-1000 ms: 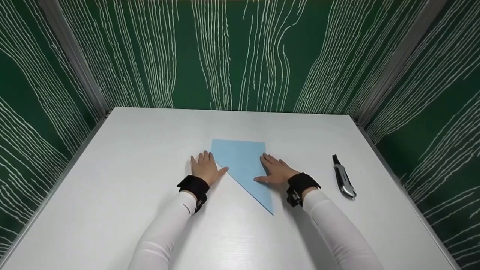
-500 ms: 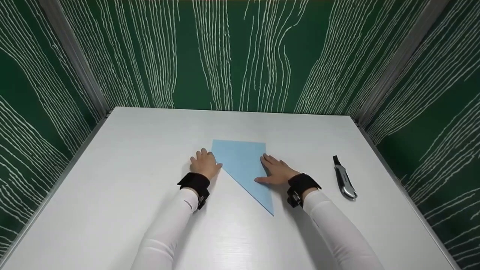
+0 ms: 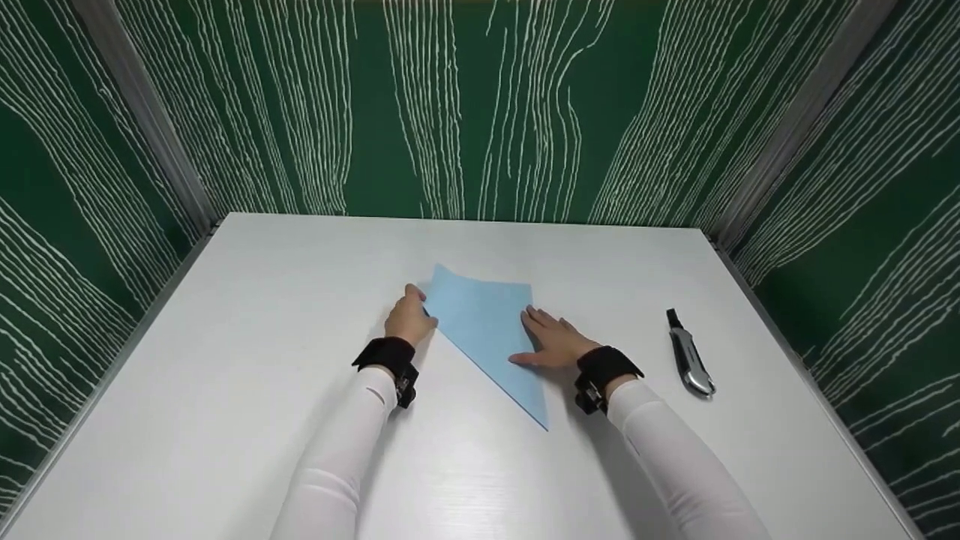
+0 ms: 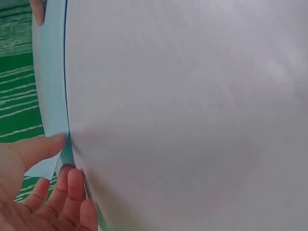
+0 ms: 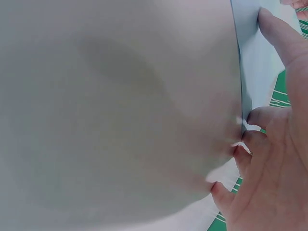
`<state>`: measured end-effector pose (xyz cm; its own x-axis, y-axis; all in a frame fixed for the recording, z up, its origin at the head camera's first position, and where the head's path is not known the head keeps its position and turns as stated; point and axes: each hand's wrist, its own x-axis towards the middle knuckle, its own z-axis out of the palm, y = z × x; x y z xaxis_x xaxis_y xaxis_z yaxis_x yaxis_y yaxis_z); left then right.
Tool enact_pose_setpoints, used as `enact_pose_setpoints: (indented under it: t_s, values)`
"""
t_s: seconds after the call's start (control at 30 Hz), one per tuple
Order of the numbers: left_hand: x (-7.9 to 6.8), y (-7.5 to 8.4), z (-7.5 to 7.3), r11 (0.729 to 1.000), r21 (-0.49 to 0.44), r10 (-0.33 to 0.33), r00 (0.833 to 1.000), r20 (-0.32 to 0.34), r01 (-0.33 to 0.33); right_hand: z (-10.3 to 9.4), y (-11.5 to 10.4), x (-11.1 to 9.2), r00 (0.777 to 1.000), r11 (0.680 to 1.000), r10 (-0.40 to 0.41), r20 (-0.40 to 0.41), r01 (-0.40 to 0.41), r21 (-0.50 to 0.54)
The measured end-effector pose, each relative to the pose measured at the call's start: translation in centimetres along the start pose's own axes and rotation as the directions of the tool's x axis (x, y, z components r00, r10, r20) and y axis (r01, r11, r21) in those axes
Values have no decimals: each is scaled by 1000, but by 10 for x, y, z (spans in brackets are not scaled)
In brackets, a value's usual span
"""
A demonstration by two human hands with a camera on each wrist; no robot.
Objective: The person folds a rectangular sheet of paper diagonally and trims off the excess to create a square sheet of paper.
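A light blue sheet of paper [image 3: 484, 322], folded along a slanting edge, lies on the white table in the head view. My left hand [image 3: 409, 319] pinches its left edge, and the upper left corner curves up off the table. In the left wrist view the thumb [image 4: 45, 147] presses the paper's upper face while the fingers are on its other side. My right hand [image 3: 553, 341] rests on the paper's right edge with fingers spread and straight. The right wrist view has that thumb [image 5: 276, 31] on the paper and the fingertips touching the table by its edge.
A grey and black utility knife [image 3: 688, 356] lies on the table to the right of my right hand. The white table [image 3: 225, 360] ends at green walls [image 3: 382, 112] with white wavy lines, with grey metal posts [image 3: 146, 112] in the corners.
My left hand has gone from lying flat beside the paper to curling its fingers and pinching the left edge. The upper left corner has risen. The right hand has stayed put.
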<state>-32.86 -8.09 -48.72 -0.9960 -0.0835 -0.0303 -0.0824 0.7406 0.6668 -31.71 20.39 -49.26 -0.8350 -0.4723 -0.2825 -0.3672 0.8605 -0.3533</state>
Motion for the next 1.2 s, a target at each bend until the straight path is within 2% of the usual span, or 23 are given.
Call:
enact_pose_setpoints:
  t_s: [0.13, 0.2, 0.33, 0.43, 0.67, 0.93, 1.2]
  values:
    - [3, 0, -3, 996, -85, -37, 999, 7, 37, 2, 2, 1, 1000, 1000, 7, 6, -8, 8]
    - [6, -2, -4, 986, -159, -55, 998, 22, 58, 3, 6, 3, 1000, 1000, 4, 4, -4, 8]
    - [13, -6, -8, 930, -346, -91, 990, 110, 124, 3, 8, 4, 1000, 1000, -5, 6, 5, 16]
    - [13, -10, -14, 888, -423, -113, 977, 181, 181, 1, 5, 2, 1000, 1000, -6, 18, 6, 26]
    - [2, -8, -28, 854, -467, -115, 959, 260, 230, 2, 6, 0, 1000, 999, -12, 26, 11, 36]
    - [6, -12, -35, 800, -516, -135, 930, 342, 306, 4, 7, 1, 1000, 999, -24, 14, 23, 31]
    - [12, -20, -34, 784, -557, -66, 929, 364, 274, 4, 6, -3, 999, 997, -25, -26, 27, 71]
